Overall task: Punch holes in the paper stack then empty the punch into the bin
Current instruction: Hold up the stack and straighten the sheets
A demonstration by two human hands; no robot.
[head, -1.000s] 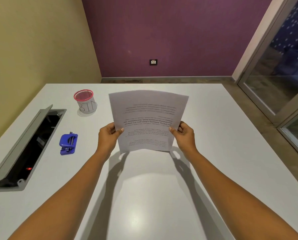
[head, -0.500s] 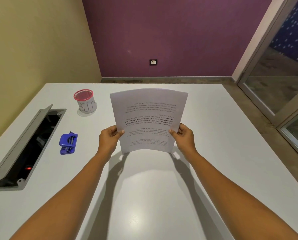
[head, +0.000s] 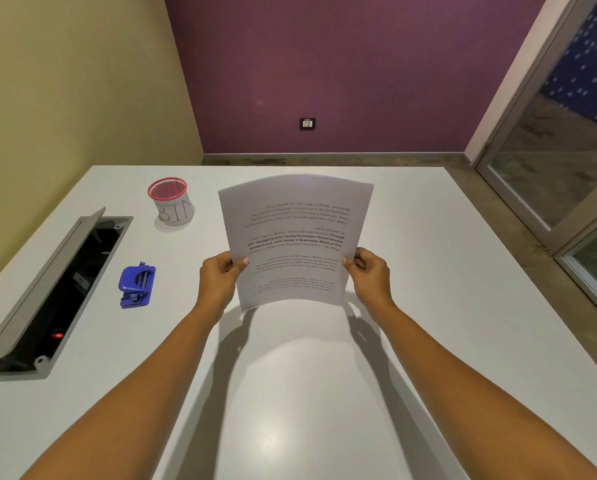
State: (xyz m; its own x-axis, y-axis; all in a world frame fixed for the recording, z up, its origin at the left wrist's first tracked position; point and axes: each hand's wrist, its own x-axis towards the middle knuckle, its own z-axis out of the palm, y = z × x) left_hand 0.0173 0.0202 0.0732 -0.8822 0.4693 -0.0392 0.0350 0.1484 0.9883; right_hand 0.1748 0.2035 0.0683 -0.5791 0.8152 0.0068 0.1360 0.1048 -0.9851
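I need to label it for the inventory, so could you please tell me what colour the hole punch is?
The hole punch is blue, seen clearly in the head view.

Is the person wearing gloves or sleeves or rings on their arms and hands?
No. The left hand and right hand are bare, with short plain nails. Both forearms are uncovered as far as the picture shows; no sleeves, watch, rings or bracelets are visible.

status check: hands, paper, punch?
Left hand and right hand grip white printed paper stack, held above white table. Blue hole punch untouched. Pink-rimmed bin cup clear.
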